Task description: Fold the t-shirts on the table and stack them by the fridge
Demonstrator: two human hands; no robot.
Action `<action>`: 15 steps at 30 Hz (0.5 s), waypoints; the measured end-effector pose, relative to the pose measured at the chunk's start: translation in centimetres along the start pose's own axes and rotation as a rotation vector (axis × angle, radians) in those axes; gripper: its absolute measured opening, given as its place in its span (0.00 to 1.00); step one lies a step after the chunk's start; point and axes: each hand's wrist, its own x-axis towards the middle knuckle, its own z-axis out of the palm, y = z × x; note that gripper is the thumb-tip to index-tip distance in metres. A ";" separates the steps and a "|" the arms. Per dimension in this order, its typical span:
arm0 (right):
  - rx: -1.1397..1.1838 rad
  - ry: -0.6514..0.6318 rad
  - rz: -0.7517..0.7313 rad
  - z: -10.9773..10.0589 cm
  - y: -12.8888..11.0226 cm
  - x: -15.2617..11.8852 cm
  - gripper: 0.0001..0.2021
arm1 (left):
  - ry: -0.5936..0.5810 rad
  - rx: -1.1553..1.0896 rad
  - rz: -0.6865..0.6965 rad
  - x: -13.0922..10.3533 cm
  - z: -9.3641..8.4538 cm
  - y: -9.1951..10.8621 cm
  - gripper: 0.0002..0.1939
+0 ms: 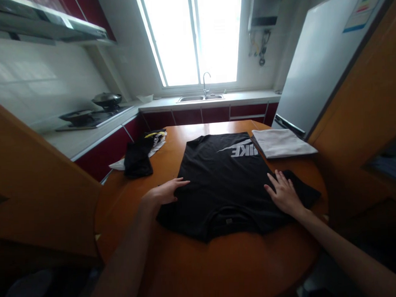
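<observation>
A black T-shirt (218,178) with a white printed logo lies spread on the wooden table (176,270), its neckline toward me and its hem at the far side. My left hand (165,192) rests at the shirt's left edge by the sleeve, fingers stretched out. On the right, my right hand (284,193) lies flat with spread fingers over the shirt near the other sleeve. Neither hand grips the cloth.
Folded white cloth (282,142) lies at the table's far right. A rumpled pile of black, white and yellow clothes (139,155) sits at the far left. Beyond stand a counter with a sink (201,98), a stove with pans (96,117), and a fridge (312,62).
</observation>
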 end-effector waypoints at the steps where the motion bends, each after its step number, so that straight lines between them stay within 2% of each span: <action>1: -0.015 0.021 -0.012 -0.2 -0.1 -0.1 0.30 | -0.008 0.024 -0.043 -0.8 -0.5 -0.4 0.44; 3: -0.031 0.070 -0.064 -0.5 -0.5 -0.2 0.27 | 0.026 0.108 -0.179 -2.5 -1.3 0.0 0.44; 4: -0.022 0.089 -0.103 -0.7 -0.7 -0.2 0.26 | 0.070 0.159 -0.246 -3.1 -1.5 0.7 0.43; 6: 0.030 0.095 -0.182 -0.8 -1.3 -0.3 0.25 | 0.188 0.251 -0.292 -3.7 -1.4 3.1 0.41; 7: 0.063 0.082 -0.212 -0.8 -1.7 -0.2 0.25 | 0.239 0.275 -0.239 -3.5 -1.0 4.5 0.38; 8: 0.093 0.062 -0.234 -0.7 -2.1 -0.2 0.25 | 0.278 0.268 -0.130 -3.2 -0.4 5.9 0.34; 10: 0.128 0.009 -0.266 -0.5 -2.9 -0.2 0.26 | 0.300 0.218 0.037 -2.1 1.3 7.7 0.27; 12: 0.134 -0.039 -0.289 -0.3 -3.4 -0.4 0.27 | 0.261 0.195 0.035 -1.3 3.2 8.0 0.26; 15: 0.131 -0.085 -0.309 -0.2 -3.8 -1.5 0.28 | 0.197 0.203 -0.047 -2.3 5.7 6.3 0.28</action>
